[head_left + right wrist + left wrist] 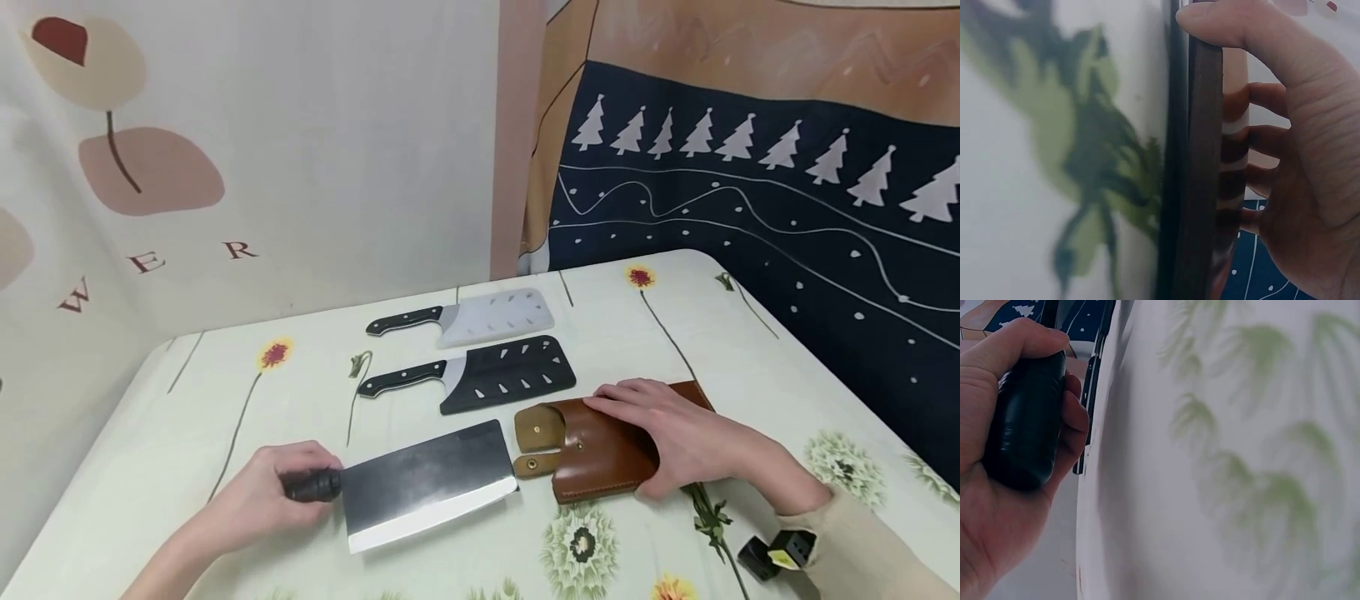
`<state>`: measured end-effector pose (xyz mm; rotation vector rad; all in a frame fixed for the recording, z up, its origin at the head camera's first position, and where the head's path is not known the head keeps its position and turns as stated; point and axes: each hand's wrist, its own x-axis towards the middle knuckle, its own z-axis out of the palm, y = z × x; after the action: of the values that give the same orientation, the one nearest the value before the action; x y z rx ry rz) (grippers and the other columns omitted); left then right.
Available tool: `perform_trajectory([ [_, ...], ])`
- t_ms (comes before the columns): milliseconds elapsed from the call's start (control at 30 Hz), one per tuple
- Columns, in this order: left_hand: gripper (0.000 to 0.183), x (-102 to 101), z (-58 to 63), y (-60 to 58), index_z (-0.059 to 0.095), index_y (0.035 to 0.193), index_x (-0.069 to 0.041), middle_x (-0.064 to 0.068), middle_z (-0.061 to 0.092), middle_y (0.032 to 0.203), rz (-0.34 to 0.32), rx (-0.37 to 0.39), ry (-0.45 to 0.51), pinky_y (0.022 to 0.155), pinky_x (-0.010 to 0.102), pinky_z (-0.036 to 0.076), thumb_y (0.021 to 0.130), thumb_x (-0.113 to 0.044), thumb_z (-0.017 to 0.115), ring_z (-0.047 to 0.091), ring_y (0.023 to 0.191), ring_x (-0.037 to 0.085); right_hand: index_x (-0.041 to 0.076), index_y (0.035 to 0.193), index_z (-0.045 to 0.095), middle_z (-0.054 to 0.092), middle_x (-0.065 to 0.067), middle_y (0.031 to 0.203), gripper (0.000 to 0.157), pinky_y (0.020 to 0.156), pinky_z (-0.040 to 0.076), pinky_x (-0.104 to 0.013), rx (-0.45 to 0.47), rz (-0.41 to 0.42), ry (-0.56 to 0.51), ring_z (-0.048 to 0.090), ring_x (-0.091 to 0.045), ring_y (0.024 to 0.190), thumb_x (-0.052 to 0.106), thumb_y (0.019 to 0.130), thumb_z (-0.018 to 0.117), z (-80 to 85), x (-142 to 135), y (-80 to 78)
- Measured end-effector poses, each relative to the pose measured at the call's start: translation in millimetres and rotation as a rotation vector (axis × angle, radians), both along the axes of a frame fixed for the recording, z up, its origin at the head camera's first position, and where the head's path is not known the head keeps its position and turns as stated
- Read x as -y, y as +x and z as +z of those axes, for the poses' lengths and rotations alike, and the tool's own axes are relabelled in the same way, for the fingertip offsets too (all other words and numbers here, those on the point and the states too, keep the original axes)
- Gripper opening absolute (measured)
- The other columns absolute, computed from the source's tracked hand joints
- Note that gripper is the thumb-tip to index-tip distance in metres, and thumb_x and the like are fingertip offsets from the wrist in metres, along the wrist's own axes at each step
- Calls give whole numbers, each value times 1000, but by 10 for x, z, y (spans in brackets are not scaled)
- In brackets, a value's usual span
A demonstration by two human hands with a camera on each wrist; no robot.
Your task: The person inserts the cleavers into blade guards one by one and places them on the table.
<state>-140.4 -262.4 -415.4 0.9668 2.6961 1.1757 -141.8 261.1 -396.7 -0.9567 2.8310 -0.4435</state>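
A cleaver (431, 479) with a wide dark blade and bright edge lies close over the tablecloth, its tip right beside a strap of the sheath. My left hand (251, 504) grips its dark handle (1029, 425), thumb along one side and fingers curled round the other. To the right is a brown leather sheath (600, 454), flap (537, 427) and snap strap (538, 465) unfastened toward the blade. My right hand (678, 437) spans and holds the sheath, thumb at its near edge, fingers on its upper side. In the right wrist view, the thumb presses the sheath's dark edge (1204, 156).
Behind the cleaver lie two black-handled knives, one in a black blade cover (510, 375), the other in a pale translucent cover (498, 317). A small black object (757, 558) is by the right sleeve. Curtains (337, 167) hang behind the flowered table (187, 450).
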Motion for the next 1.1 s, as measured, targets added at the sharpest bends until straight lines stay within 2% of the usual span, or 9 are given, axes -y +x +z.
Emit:
perform_trajectory([
  [233,44,-61,9,-17,76,103,-23,-11,71,97,19,2,27,71,23,50,70,3,88,63,85,8,21,156,45,45,-12,154,103,104,37,-64,-34,42,15,39,-39,139,37,64,89,73,69,-69],
  [600,46,-117,35,-56,76,103,-24,-11,71,97,16,-12,35,70,24,52,69,4,88,64,84,8,19,156,45,45,-12,154,103,106,37,-64,-25,33,29,39,-40,138,36,63,88,103,83,-98],
  [1100,45,-124,13,-69,76,103,-23,-10,70,97,26,-8,33,72,23,51,69,3,88,63,85,8,22,157,43,44,-9,154,104,101,41,-63,19,65,17,39,-38,139,34,64,88,77,143,-28],
])
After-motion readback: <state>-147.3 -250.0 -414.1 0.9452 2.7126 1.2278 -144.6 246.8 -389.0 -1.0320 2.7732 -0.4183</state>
